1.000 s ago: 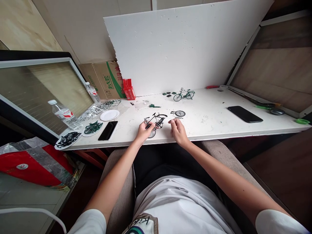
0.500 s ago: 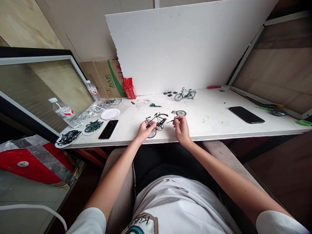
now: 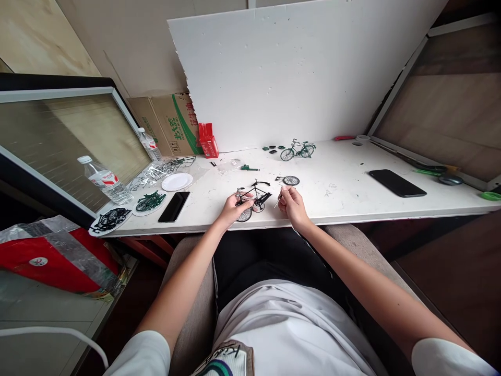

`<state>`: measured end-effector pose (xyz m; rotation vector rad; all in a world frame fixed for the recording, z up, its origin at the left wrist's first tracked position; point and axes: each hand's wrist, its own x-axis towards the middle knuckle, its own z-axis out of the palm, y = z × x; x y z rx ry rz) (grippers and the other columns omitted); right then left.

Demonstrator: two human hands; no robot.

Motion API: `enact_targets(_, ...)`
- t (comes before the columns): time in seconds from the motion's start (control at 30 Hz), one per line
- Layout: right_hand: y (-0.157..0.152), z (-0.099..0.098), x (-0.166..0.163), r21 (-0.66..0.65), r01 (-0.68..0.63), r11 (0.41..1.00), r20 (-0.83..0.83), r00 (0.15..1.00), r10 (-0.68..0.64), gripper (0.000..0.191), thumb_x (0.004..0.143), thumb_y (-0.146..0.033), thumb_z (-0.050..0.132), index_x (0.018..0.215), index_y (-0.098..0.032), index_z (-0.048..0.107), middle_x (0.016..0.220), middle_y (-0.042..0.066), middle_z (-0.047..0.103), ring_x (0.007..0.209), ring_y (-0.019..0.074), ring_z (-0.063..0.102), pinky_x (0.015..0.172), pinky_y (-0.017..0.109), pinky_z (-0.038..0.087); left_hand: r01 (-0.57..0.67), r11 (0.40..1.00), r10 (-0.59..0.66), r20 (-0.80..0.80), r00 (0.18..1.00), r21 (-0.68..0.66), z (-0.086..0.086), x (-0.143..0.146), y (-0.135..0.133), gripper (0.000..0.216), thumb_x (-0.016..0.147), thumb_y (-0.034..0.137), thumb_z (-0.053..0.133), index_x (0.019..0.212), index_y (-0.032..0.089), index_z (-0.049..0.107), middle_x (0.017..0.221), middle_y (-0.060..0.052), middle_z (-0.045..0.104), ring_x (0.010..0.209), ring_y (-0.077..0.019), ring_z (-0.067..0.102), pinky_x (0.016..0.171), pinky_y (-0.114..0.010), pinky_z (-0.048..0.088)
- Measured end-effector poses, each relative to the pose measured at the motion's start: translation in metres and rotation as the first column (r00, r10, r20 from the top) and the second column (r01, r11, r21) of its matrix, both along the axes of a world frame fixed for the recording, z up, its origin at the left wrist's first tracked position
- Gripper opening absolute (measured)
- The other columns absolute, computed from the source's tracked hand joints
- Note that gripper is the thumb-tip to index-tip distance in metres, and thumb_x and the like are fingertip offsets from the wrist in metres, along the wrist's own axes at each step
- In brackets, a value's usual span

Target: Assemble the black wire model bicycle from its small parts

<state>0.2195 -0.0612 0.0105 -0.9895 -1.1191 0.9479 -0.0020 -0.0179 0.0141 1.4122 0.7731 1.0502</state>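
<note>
Black model bicycle sits by the middle of the near edge of the bench, its handlebar end gripped by the left hand. That hand is closed, thumb and fingers about the front of the frame, above the spoked front wheel; whether this wheel touches the bench cannot be told. Just to the right along the same edge, the right hand has its fingers curled in, thumb and fingertips pinched on a slender piece. Its tip slants down, apart from the bicycle; the piece is too small to identify.

Left along the near edge lies a phone, with a heap of black parts at the near left corner and green parts just behind. Beyond the right hand, a loose wheel lies on the bench. A larger phone lies towards the right edge.

Farther back is a small green part. Near the far edge, a green bicycle stands upright, small dark pieces to its left.
</note>
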Motion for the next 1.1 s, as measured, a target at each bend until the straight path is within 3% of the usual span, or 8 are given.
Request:
enact_targets(0.13, -0.001, 0.002, 0.003, 0.027, -0.03, 0.999, -0.003, 1.0, 0.031, 0.061, 0.084, -0.083, 0.073, 0.092, -0.026, 0.051, 0.065, -0.005, 0.047, 0.05, 0.0102, 0.039, 0.045, 0.026, 0.034, -0.021, 0.999, 0.023, -0.049, 0.999, 0.035, 0.002, 0.001, -0.002, 0.043, 0.079, 0.045, 0.089, 0.106, 0.018, 0.069, 0.085, -0.008, 0.079, 0.084, -0.0269, 0.079, 0.091, -0.04, 0.057)
enact_targets(0.27, -0.002, 0.0, 0.005, 0.041, -0.078, 0.996, 0.009, 0.997, 0.078, 0.059, 0.081, -0.078, 0.079, 0.1, -0.024, 0.062, 0.084, 0.003, 0.07, 0.057, 0.0116, 0.056, 0.049, 0.026, 0.045, -0.049, 0.997, 0.052, -0.068, 0.996, 0.053, -0.001, 0.004, -0.002, 0.041, 0.08, 0.046, 0.089, 0.103, 0.018, 0.069, 0.086, -0.009, 0.079, 0.084, -0.0267, 0.079, 0.09, -0.04, 0.058)
enact_targets(0.4, -0.004, -0.002, 0.003, 0.052, -0.044, 0.998, 0.065, 0.997, 0.041, 0.058, 0.079, -0.071, 0.085, 0.102, -0.021, 0.068, 0.094, 0.009, 0.079, 0.064, 0.017, 0.07, 0.049, 0.027, 0.05, -0.281, 0.953, 0.282, 0.014, 0.959, 0.116, -0.011, 0.008, 0.003, 0.036, 0.083, 0.045, 0.086, 0.101, 0.018, 0.071, 0.098, -0.011, 0.081, 0.084, -0.024, 0.08, 0.091, -0.039, 0.058)
enact_targets(0.5, -0.008, -0.003, -0.001, 0.061, -0.032, 0.998, 0.088, 0.996, 0.026, 0.055, 0.079, -0.066, 0.088, 0.102, -0.019, 0.072, 0.096, 0.013, 0.081, 0.082, 0.0266, 0.081, 0.05, 0.027, 0.053, -0.402, 0.902, 0.406, 0.004, 0.914, 0.156, -0.019, 0.009, 0.006, 0.031, 0.089, 0.043, 0.079, 0.105, 0.017, 0.077, 0.094, -0.012, 0.082, 0.09, -0.0244, 0.079, 0.093, -0.038, 0.058)
enact_targets(0.63, -0.012, -0.005, -0.004, 0.048, -0.052, 0.997, 0.118, 0.992, 0.046, 0.052, 0.08, -0.063, 0.089, 0.103, -0.019, 0.076, 0.096, 0.014, 0.082, 0.093, 0.0331, 0.083, 0.051, 0.029, 0.057, -0.412, 0.89, 0.425, -0.028, 0.905, 0.193, -0.023, 0.007, 0.006, 0.032, 0.092, 0.042, 0.075, 0.11, 0.017, 0.082, 0.093, -0.011, 0.084, 0.097, -0.0263, 0.078, 0.095, -0.038, 0.058)
enact_targets(1.1, -0.012, -0.01, -0.005, 0.047, -0.054, 0.997, 0.163, 0.986, 0.046, 0.049, 0.082, -0.064, 0.087, 0.102, -0.02, 0.079, 0.092, 0.014, 0.083, 0.091, 0.0333, 0.083, 0.053, 0.031, 0.061, -0.388, 0.894, 0.402, -0.022, 0.915, 0.223, -0.017, 0.011, -0.004, 0.032, 0.095, 0.041, 0.074, 0.113, 0.016, 0.082, 0.097, -0.013, 0.084, 0.099, -0.0268, 0.08, 0.098, -0.04, 0.058)
